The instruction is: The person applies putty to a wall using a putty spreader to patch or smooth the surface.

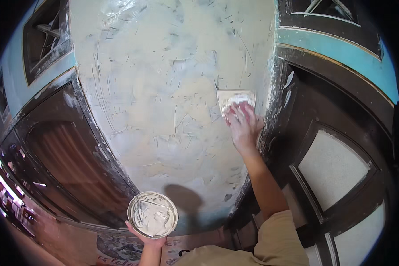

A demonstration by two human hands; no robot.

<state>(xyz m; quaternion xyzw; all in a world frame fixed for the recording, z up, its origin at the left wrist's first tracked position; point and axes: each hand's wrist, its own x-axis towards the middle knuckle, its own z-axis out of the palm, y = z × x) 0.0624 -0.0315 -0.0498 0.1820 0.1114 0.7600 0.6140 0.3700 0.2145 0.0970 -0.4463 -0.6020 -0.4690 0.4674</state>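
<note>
My right hand (244, 126), dusted with white, grips a wide flat putty scraper (236, 95) smeared with white paste, its blade against the patchy cream wall (173, 75) beside the right edge. The wall shows scratches and uneven smears. Low in the view, my left hand (150, 239) holds up a round container (152, 213) of white putty from underneath.
A dark door with a curtained panel (57, 164) stands at the left, and a dark door with pale panels (332, 168) at the right. Turquoise bands (341, 48) and dark openings lie above both. A printed sheet (119, 244) lies on the brown floor (57, 241).
</note>
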